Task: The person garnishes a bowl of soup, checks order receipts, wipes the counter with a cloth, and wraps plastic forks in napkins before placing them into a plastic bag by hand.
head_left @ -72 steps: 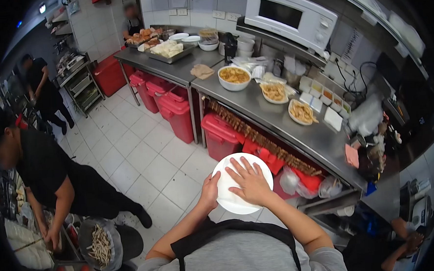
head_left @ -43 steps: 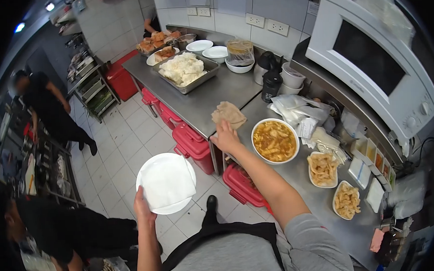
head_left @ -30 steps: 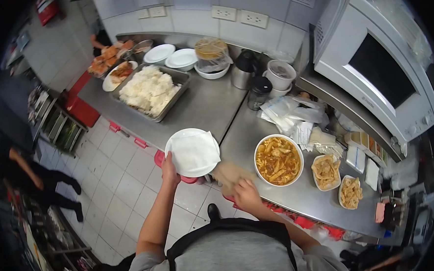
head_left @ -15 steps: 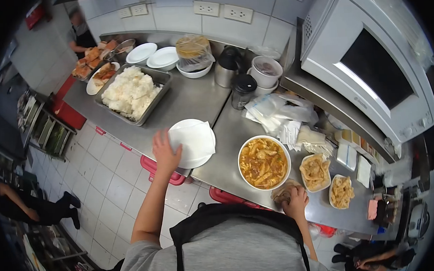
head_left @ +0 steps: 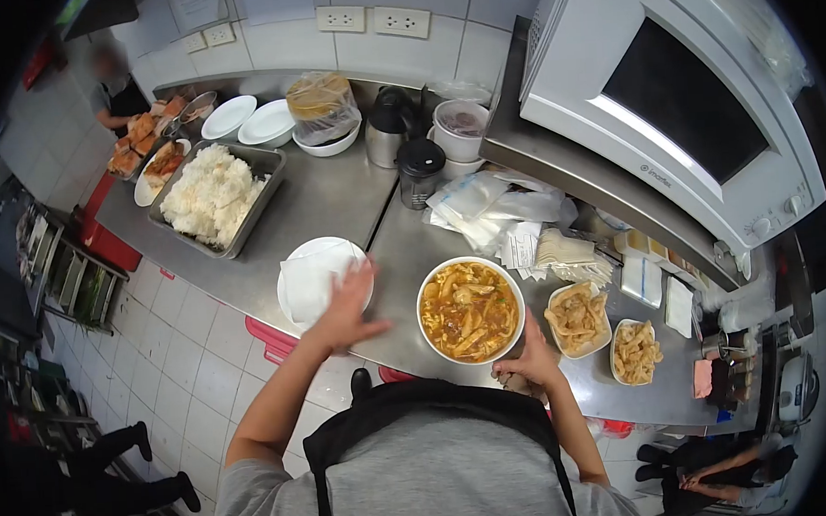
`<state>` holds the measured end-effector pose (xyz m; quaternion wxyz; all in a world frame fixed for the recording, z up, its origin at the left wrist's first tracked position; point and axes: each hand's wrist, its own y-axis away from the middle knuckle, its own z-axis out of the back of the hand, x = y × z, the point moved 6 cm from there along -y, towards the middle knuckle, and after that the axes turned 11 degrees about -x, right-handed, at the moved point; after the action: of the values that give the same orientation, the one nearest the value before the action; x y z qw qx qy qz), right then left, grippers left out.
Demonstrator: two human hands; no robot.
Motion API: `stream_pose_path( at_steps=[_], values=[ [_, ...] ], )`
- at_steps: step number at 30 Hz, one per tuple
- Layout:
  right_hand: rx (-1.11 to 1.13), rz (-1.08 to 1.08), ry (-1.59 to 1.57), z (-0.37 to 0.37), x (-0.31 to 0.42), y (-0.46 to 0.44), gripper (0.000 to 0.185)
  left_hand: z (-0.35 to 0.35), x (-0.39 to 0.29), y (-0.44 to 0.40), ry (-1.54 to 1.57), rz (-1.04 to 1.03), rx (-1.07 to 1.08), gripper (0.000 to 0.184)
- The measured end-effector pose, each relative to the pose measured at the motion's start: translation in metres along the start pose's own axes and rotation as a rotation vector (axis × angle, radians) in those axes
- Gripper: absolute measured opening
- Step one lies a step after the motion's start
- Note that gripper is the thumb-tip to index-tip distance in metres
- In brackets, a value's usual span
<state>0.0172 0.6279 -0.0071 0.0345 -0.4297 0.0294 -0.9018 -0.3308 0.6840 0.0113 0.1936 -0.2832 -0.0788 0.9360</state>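
My left hand (head_left: 346,310) is open with fingers spread, over the right side of a white plate (head_left: 296,313) that has a white paper napkin (head_left: 311,277) on it. On the steel counter to the right stands a white bowl of thick brown soup (head_left: 470,311) with egg strands and pieces in it. Against the bowl's lower right side, my right hand (head_left: 535,356) rests with thumb and fingers apart. A crumpled brown cloth (head_left: 520,383) shows partly beneath that hand. Two white dishes of fried wrappers (head_left: 578,319) and fried pieces (head_left: 636,352) sit beside it.
A steel tray of white rice (head_left: 212,196) stands at the left, with stacked white plates behind. Jugs (head_left: 422,172), plastic bags and napkin packs line the back. A microwave (head_left: 648,105) sits on a shelf at right. Other people stand at left, back left and lower right.
My left hand has moved rightward from the plate's left side to its right side. My right hand has gone from the cloth to the bowl's side. The view has shifted.
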Motion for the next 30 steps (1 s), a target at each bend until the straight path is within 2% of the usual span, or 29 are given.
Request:
stream_pose_path(
  at_steps=[1,4,7,10,17,21,23,30],
  values=[
    [-0.004,-0.009,-0.072,0.0,0.003,-0.004,0.125,-0.011,-0.016,-0.004,0.161,-0.071,0.091,0.111],
    [-0.012,-0.029,-0.112,0.001,0.016,-0.007,0.122,-0.037,-0.043,-0.014,0.333,-0.178,0.214,0.126],
    [0.014,-0.054,-0.359,-0.005,0.022,-0.015,0.116,-0.066,-0.044,-0.026,0.352,-0.178,0.28,0.132],
    [-0.021,-0.064,-0.376,-0.002,0.033,-0.016,0.111,-0.081,-0.036,-0.035,0.369,-0.173,0.247,0.137],
    [-0.009,-0.008,-0.347,-0.005,0.039,-0.031,0.112,-0.077,-0.025,-0.036,0.376,-0.18,0.179,0.137],
    [0.007,0.02,-0.248,-0.011,0.055,-0.044,0.116,-0.046,-0.019,-0.031,0.402,-0.133,0.161,0.135],
    [0.083,0.101,-0.224,-0.02,0.076,-0.056,0.117,-0.023,-0.011,-0.025,0.359,-0.141,0.11,0.134],
    [0.168,0.187,-0.345,-0.089,0.14,-0.087,0.119,0.065,0.046,0.006,0.225,-0.07,0.026,0.132]
  ],
)
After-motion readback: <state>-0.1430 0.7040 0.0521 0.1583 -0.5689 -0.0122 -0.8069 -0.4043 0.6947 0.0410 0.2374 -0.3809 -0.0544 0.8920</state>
